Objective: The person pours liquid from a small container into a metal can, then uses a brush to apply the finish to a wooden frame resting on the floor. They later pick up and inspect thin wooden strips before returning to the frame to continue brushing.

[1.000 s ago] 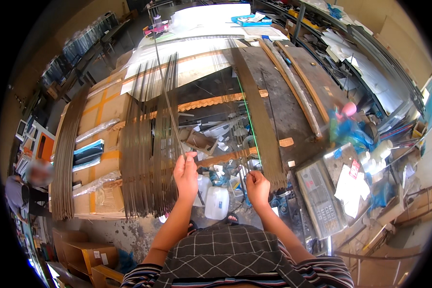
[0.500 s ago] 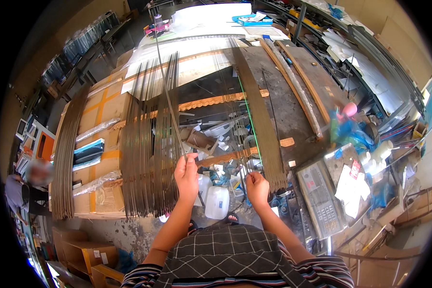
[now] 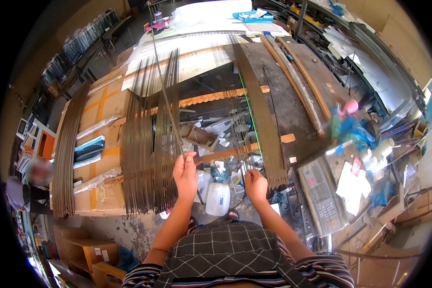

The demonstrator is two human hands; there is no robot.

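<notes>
My left hand is closed around the near part of a long thin dark rod, which slants away over the bench. Beside it on the left lies a wide spread of similar thin rods. My right hand is closed in a pinch at the near ends of a few loosely spaced thin rods; its fingertips seem to grip one. Just right of that hand lies a dense bundle of rods, with a bright green strip along its left edge.
Wavy-edged wooden strips run crosswise under the rods. Below the gap are scraps and a translucent plastic jug. Another rod bundle lies on cardboard at left. A dusty keyboard-like panel stands at right. A person is at far left.
My right hand has shifted slightly left. The far end of the long rod in my left hand has swung a little to the left. Both hands stay closed.
</notes>
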